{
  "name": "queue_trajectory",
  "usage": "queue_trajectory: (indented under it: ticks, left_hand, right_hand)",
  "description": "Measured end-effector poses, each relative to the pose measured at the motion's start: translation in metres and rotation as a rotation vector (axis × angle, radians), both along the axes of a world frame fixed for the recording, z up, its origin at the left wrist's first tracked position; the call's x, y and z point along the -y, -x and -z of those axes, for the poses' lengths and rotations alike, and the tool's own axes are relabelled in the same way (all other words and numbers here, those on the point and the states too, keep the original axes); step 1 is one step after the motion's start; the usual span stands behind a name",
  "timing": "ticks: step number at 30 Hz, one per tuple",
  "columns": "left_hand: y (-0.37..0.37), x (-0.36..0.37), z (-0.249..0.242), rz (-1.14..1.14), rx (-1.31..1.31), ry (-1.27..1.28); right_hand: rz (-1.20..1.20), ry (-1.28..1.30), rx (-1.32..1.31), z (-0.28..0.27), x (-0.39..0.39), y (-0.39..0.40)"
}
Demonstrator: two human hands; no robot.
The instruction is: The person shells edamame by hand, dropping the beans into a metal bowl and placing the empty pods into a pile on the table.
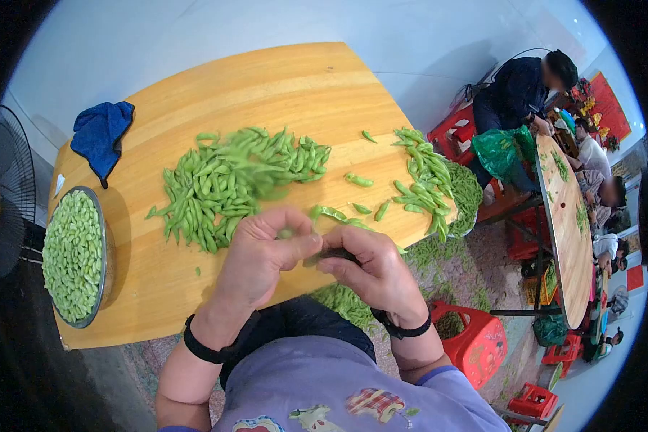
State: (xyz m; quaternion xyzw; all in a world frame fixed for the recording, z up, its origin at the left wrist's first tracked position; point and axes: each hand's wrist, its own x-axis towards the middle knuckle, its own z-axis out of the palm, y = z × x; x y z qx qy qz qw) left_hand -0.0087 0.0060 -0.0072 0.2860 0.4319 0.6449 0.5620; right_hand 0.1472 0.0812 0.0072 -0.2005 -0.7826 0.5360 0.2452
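My left hand (pixel 266 252) and my right hand (pixel 367 263) meet over the near side of the wooden table (pixel 266 79). The left thumb and forefinger are pinched, with a blurred green bit beside them. Fingers of the right hand close round something dark and small that I cannot make out. Just beyond them lies a heap of green pods (pixel 223 180), partly smeared by motion. A metal bowl (pixel 108 263) full of shelled green beans (pixel 72 252) stands at the left. Loose pods (pixel 358 180) lie to the right of the heap.
A blue cloth (pixel 102 137) lies at the far left, near a black fan (pixel 3 187). More pods (pixel 425 176) lie at the right edge. Empty pods (pixel 453 266) cover the floor beside a red stool (pixel 475 342). Several people sit round another table (pixel 565 237).
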Motion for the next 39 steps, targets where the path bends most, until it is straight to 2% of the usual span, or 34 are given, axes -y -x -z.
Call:
queue_trajectory:
  ticks: [2, 4, 5, 7, 8, 10, 11, 13, 14, 15, 16, 17, 20, 22, 23, 25, 26, 27, 28, 29, 31, 33, 35, 37, 39]
  left_hand:
    - [0.001, 0.001, 0.005, 0.034, 0.126, 0.014]
    - [0.002, 0.004, 0.005, 0.065, 0.163, 0.006]
    - [0.001, 0.005, 0.005, 0.099, 0.199, -0.002]
    - [-0.003, 0.006, 0.009, 0.124, 0.243, -0.020]
    - [-0.005, 0.006, 0.011, 0.148, 0.282, -0.041]
    - [-0.001, 0.005, 0.013, 0.175, 0.315, -0.024]
    - [0.000, 0.006, 0.014, 0.201, 0.348, 0.000]
    - [-0.001, 0.006, 0.012, 0.155, 0.282, 0.056]
    - [0.000, 0.006, 0.011, 0.106, 0.214, 0.109]
    - [-0.003, 0.005, 0.009, 0.108, 0.213, 0.111]
    - [-0.009, 0.004, 0.007, 0.037, -0.098, 0.062]
    - [-0.013, 0.003, 0.005, -0.036, -0.407, 0.012]
    - [-0.008, 0.006, -0.003, 0.031, -0.504, 0.103]
    - [-0.007, 0.005, 0.003, 0.041, -0.534, 0.087]
    - [-0.006, 0.005, 0.005, 0.063, -0.566, 0.070]
    - [-0.003, 0.004, 0.000, 0.116, -0.479, 0.130]
    - [-0.001, 0.004, -0.002, 0.169, -0.389, 0.188]
    - [0.001, 0.004, -0.002, 0.168, -0.389, 0.189]
    - [0.003, 0.004, -0.002, 0.196, -0.284, 0.186]
    - [0.005, 0.005, -0.002, 0.221, -0.180, 0.181]
    - [0.006, 0.005, -0.003, 0.203, -0.182, 0.185]
    - [0.007, 0.006, 0.000, 0.184, -0.182, 0.194]
    - [0.007, 0.002, 0.010, 0.084, 0.107, 0.186]
    - [0.000, 0.002, 0.009, 0.005, 0.095, 0.194]
    - [0.000, 0.004, 0.011, -0.077, 0.079, 0.208]
  right_hand:
    - [-0.020, -0.030, 0.026, 0.000, -0.001, -0.002]
    - [-0.082, 0.399, 0.028, -0.001, -0.002, -0.005]
    - [-0.079, 0.402, 0.029, 0.002, -0.003, -0.006]
    - [-0.241, 0.916, -0.152, 0.015, -0.008, -0.008]
    - [-0.235, 0.917, -0.152, 0.021, -0.008, -0.009]
    - [-0.335, 1.093, -0.279, 0.027, -0.008, -0.006]
    - [-0.331, 1.096, -0.279, 0.026, -0.005, -0.007]
    - [-0.023, 0.321, 0.033, 0.010, 0.001, -0.005]
    - [-0.022, 0.320, 0.031, 0.006, 0.003, -0.003]
    - [0.055, -0.025, 0.048, 0.003, 0.007, -0.002]
    - [0.133, -0.370, 0.066, 0.000, 0.010, -0.002]
    - [0.134, -0.369, 0.069, -0.003, 0.011, -0.003]
    - [0.145, -0.291, 0.149, -0.005, 0.010, -0.003]
    - [0.065, 0.160, 0.107, 0.004, 0.003, -0.006]
    - [0.061, 0.162, 0.108, 0.004, 0.001, -0.007]
    - [0.023, 0.687, 0.127, 0.001, -0.004, -0.006]
    - [0.022, 0.686, 0.126, 0.005, -0.006, -0.005]
    - [-0.010, 0.798, 0.036, 0.012, -0.007, -0.006]
    - [-0.045, 0.908, -0.054, 0.018, -0.008, -0.005]
    - [-0.051, 0.906, -0.052, 0.022, -0.010, -0.005]
    - [-0.104, 1.057, -0.189, 0.027, -0.012, -0.004]
    - [-0.051, 1.011, -0.172, 0.022, -0.009, 0.000]
    - [0.008, 0.956, -0.166, 0.017, -0.002, 0.006]
    - [0.231, 0.597, -0.032, 0.013, 0.007, 0.013]
    - [0.242, 0.614, -0.029, 0.011, 0.011, 0.017]
